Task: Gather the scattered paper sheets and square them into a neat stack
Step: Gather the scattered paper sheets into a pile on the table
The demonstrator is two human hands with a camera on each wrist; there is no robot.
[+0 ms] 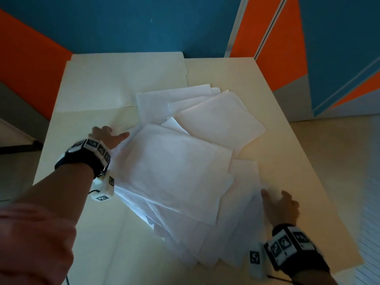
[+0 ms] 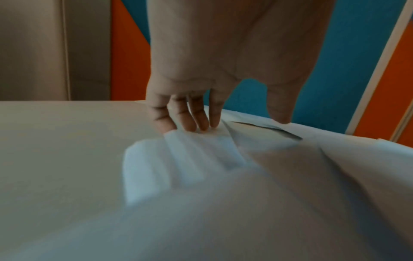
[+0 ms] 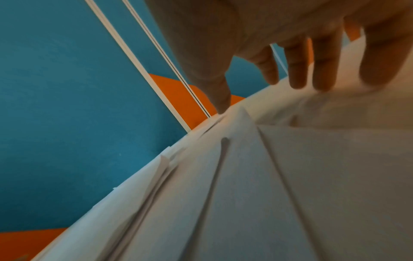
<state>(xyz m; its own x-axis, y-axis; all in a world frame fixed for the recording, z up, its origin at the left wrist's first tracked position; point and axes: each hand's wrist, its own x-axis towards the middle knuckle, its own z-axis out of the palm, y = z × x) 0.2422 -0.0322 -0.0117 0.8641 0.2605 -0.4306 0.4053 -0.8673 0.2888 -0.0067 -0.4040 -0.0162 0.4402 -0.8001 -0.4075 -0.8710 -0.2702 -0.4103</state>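
Note:
Several white paper sheets (image 1: 176, 167) lie fanned and overlapping across the middle of the cream table (image 1: 298, 145). My left hand (image 1: 110, 135) rests at the pile's far left edge, straight fingers (image 2: 190, 121) pressing down on the sheet edges (image 2: 201, 153). My right hand (image 1: 279, 204) lies at the pile's near right side, its straight fingertips (image 3: 297, 77) touching the top of the sheets (image 3: 290, 176). Neither hand grips a sheet. More sheets (image 1: 222, 120) spread toward the far right of the pile.
A cream folder or board (image 1: 123, 83) lies flat on the far left of the table. Blue and orange wall panels (image 1: 339, 48) stand behind and to the right. The table's right edge (image 1: 320, 182) runs close to my right hand.

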